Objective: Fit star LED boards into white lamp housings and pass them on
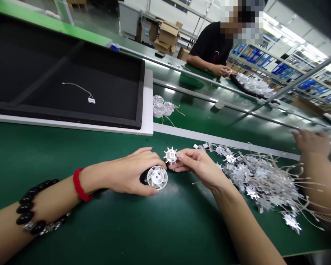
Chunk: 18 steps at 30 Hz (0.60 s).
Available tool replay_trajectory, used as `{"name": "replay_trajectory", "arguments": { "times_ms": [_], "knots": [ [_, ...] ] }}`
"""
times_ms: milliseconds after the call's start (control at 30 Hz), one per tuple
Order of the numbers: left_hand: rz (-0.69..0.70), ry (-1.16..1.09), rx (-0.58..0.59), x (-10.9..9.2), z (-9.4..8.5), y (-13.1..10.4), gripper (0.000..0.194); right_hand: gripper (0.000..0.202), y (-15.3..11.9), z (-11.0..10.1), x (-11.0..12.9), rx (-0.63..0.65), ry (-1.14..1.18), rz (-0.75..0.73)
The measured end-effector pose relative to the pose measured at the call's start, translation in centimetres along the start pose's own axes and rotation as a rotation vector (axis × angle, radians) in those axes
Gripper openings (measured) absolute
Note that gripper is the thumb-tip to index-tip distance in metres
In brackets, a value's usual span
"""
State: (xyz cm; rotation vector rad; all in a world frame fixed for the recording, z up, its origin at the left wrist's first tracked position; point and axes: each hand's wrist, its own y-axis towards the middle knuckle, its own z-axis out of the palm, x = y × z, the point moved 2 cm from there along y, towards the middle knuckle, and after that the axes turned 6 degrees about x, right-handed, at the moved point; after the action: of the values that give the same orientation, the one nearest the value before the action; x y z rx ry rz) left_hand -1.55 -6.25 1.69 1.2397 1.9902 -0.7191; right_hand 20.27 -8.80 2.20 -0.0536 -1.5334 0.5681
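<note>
My left hand is wrapped around a round white housing with radial ribs on its face, low over the green table. Between thumb and fingers, my right hand pinches a star-shaped metal plate with a small white square on it. The plate is just above and right of the housing, close to my left fingertips. To the right of my right hand spreads a pile of similar star-shaped plates with thin white wires.
A black tray at left holds one small wired part. Several white round housings stand on the conveyor. Another person's arm reaches in at right, beside the pile. A co-worker sits across, near a heap of white parts.
</note>
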Motion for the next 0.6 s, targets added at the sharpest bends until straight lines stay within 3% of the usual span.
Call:
{"name": "replay_trajectory", "arguments": {
  "times_ms": [300, 467, 600],
  "knots": [
    [-0.021, -0.008, 0.035, 0.4, 0.0, -0.2, 0.042, 0.036, -0.6, 1.0, 1.0, 0.145, -0.179, -0.137],
    [0.037, -0.054, 0.096, -0.1, -0.5, -0.1, 0.034, 0.036, -1.2, 1.4, 0.9, 0.223, -0.399, -0.074],
    [0.071, -0.111, 0.131, -0.4, -0.6, -0.2, 0.033, 0.035, -1.4, 1.9, 0.5, 0.309, -0.421, 0.017]
  ]
}}
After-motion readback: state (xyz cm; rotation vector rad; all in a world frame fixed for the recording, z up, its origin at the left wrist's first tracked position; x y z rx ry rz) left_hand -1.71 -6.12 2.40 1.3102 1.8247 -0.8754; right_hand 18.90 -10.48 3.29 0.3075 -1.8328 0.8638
